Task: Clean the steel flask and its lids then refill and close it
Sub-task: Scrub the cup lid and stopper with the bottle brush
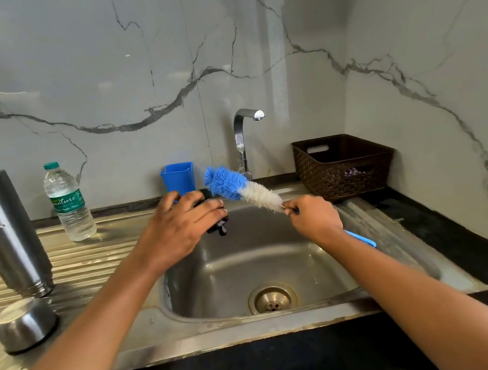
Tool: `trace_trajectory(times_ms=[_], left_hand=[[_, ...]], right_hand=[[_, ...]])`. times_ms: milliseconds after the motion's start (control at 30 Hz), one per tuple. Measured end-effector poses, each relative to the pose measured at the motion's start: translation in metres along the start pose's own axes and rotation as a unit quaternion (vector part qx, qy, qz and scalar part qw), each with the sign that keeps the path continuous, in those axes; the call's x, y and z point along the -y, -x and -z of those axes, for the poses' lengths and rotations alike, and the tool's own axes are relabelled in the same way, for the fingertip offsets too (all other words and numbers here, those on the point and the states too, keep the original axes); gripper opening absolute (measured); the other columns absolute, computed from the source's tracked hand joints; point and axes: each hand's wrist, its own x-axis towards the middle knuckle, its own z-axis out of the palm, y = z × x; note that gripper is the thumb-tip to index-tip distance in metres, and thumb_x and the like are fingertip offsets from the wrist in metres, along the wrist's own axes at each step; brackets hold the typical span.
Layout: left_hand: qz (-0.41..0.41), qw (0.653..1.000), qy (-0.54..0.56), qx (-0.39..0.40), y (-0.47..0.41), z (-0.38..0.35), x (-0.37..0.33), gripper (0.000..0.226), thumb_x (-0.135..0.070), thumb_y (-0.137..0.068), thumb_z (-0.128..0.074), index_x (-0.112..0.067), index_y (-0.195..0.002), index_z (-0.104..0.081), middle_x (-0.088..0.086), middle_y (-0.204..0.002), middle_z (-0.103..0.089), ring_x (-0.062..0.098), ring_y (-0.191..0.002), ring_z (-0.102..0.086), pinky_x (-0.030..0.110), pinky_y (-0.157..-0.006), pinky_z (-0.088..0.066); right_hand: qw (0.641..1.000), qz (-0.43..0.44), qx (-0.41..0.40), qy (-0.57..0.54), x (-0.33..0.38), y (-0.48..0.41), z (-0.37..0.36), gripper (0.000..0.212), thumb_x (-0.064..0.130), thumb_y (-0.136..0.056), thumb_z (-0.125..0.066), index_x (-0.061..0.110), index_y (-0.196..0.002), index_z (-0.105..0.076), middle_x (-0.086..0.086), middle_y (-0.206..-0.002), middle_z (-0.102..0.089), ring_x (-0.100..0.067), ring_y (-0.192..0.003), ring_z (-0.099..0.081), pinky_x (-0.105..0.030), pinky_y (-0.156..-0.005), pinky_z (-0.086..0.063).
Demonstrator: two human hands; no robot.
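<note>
Your left grip [178,225] holds the black lid [218,227] over the sink [282,259], in the middle of the frame. Your right grip [313,216] pinches the brush [236,187]. Its long fluffy end points up and left, just beside the lid. The flask [0,234] stands well apart, far left.

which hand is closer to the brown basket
Right. The right hand, gripping the brush, is just left of the basket; the left hand, holding a black lid, is farther left over the sink.
</note>
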Motion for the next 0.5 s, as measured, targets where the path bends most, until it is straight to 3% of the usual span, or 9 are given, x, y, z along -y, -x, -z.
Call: trace_trajectory(times_ms=[67,233,400,500], left_hand=[[-0.057,0.997,-0.042,0.012,-0.003,0.0,0.007,0.044,-0.004,-0.082,-0.052,-0.028,-0.118,-0.06,-0.009,-0.12,-0.063,0.022,-0.108,-0.045,0.036,-0.084,-0.031],[-0.112,0.989,-0.092,0.012,-0.016,0.006,0.024,0.047,-0.001,-0.079,-0.06,-0.026,-0.118,-0.058,-0.006,-0.12,-0.064,0.023,-0.106,-0.049,0.036,-0.082,-0.032],[-0.107,0.99,-0.092,0.014,-0.019,0.008,0.032,0.038,-0.006,-0.088,-0.044,-0.026,-0.118,-0.057,-0.007,-0.119,-0.064,0.023,-0.103,-0.055,0.037,-0.081,-0.033],[-0.114,0.989,-0.095,0.013,-0.016,0.008,0.032,0.038,-0.005,-0.086,-0.052,-0.026,-0.117,-0.057,-0.006,-0.117,-0.064,0.023,-0.102,-0.057,0.037,-0.079,-0.033]], right_hand=[[1.0,-0.009,-0.003,-0.003,-0.003,0.0,0.002,0.03,0.022,-0.096,-0.046,0.026,-0.118,-0.066,-0.006,-0.106,-0.069,-0.028,-0.092,-0.063,-0.035,-0.077,-0.052],[1.0,-0.024,-0.01,-0.013,-0.009,-0.001,0.006,0.03,0.021,-0.097,-0.045,0.025,-0.12,-0.065,-0.006,-0.107,-0.069,-0.028,-0.093,-0.063,-0.032,-0.075,-0.049],[1.0,-0.026,-0.011,-0.008,-0.01,-0.001,0.006,0.031,0.023,-0.097,-0.045,0.026,-0.121,-0.064,-0.006,-0.106,-0.069,-0.027,-0.091,-0.063,-0.031,-0.073,-0.048],[1.0,-0.023,-0.013,-0.009,-0.009,-0.002,0.007,0.03,0.022,-0.098,-0.045,0.025,-0.121,-0.064,-0.006,-0.104,-0.069,-0.026,-0.089,-0.064,-0.031,-0.073,-0.049]])
